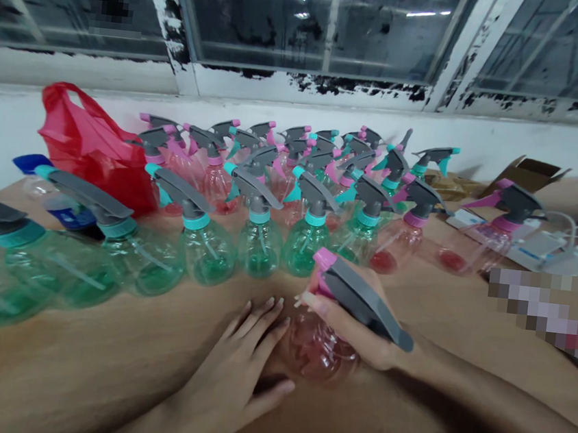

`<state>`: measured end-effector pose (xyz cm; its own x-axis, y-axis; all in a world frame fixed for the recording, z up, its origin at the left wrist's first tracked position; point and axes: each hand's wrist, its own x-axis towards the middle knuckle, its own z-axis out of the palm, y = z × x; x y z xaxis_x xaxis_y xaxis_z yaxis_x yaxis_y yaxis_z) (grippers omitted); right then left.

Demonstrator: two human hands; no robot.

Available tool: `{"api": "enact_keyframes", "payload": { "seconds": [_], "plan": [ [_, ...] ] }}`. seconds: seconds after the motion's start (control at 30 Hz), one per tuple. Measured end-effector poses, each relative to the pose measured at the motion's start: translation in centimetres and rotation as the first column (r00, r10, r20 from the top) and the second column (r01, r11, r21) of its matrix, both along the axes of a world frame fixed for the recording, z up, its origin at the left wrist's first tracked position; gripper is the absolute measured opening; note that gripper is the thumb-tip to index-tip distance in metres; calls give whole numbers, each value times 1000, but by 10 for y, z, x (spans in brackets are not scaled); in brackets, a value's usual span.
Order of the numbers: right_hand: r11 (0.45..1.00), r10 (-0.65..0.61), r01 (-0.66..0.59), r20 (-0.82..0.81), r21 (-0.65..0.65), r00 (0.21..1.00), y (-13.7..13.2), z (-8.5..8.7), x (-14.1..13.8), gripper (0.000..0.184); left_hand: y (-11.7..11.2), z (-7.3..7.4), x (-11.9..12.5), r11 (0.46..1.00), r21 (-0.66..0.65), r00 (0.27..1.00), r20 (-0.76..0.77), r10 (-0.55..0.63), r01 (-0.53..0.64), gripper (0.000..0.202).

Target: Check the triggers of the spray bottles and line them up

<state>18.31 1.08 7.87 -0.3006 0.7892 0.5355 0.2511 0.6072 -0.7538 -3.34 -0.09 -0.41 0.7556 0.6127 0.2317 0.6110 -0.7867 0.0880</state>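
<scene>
A clear pink spray bottle (323,354) with a grey and pink trigger head stands at the near middle of the table. Around its neck, just under the trigger head, my right hand (355,323) is closed. My left hand (240,356) lies flat on the tabletop, just left of that bottle, with its fingers stretched out and nothing in them. Beyond both hands runs a row of green spray bottles (259,251) with grey and teal heads. A pink spray bottle (394,245) stands at the right of this row.
Several more spray bottles crowd together behind the front row. At the back left sits a red plastic bag (100,148), beside a blue-capped bottle (39,183). White power strips (548,251) and an open cardboard box (528,176) lie to the right, below the windows.
</scene>
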Motion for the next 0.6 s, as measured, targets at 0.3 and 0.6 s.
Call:
{"api": "enact_keyframes", "payload": {
  "seconds": [0.3, 0.6],
  "plan": [
    [997, 47, -51, -74, -56, 996, 4, -3, 0, 20, 0, 3, 1, 1000, -25, 1000, 12, 7, -7, 58],
    [996, 45, -51, -81, -72, 996, 0, -7, -2, 21, 0, 3, 2, 999, -32, 1000, -4, 13, -13, 58]
  ]
}}
